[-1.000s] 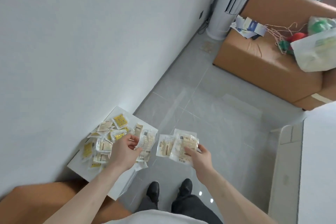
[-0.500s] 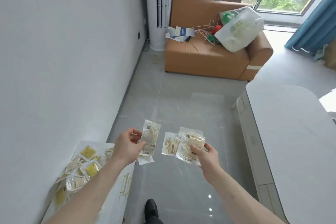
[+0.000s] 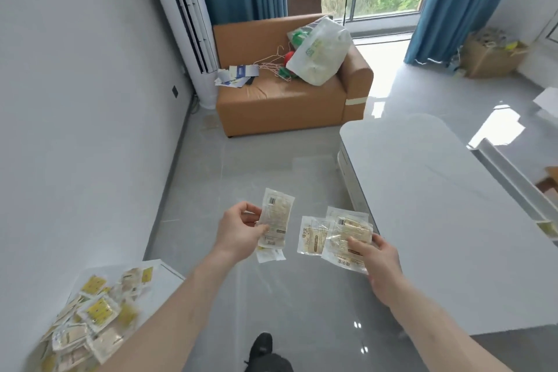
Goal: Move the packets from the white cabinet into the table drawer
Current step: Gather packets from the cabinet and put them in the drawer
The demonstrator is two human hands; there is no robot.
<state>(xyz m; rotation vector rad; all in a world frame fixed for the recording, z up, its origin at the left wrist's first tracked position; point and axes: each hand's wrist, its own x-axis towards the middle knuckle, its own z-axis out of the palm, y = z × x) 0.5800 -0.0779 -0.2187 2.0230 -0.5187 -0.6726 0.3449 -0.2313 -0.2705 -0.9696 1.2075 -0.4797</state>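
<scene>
My left hand (image 3: pixel 238 231) pinches two clear packets (image 3: pixel 275 218) by their left edge, one hanging lower behind the other. My right hand (image 3: pixel 373 260) grips a fan of several clear packets (image 3: pixel 335 235) with beige contents, thumb on top. Both hands are held out over the floor. At the lower left, the white cabinet top (image 3: pixel 164 269) carries a pile of several yellow and clear packets (image 3: pixel 90 320). The white table (image 3: pixel 447 220) stretches along the right, its side panels (image 3: pixel 350 178) facing me; I cannot tell where its drawer is.
An orange sofa (image 3: pixel 287 106) with a plastic bag, hangers and papers stands ahead by the tall white air conditioner (image 3: pixel 187 18). A grey wall runs along the left. Glossy grey floor lies between cabinet and table. A cardboard box (image 3: pixel 492 54) sits far right.
My view has swung up and right, away from the cabinet toward the table. Both hands carried their packets off the cabinet pile and now hold them over the floor.
</scene>
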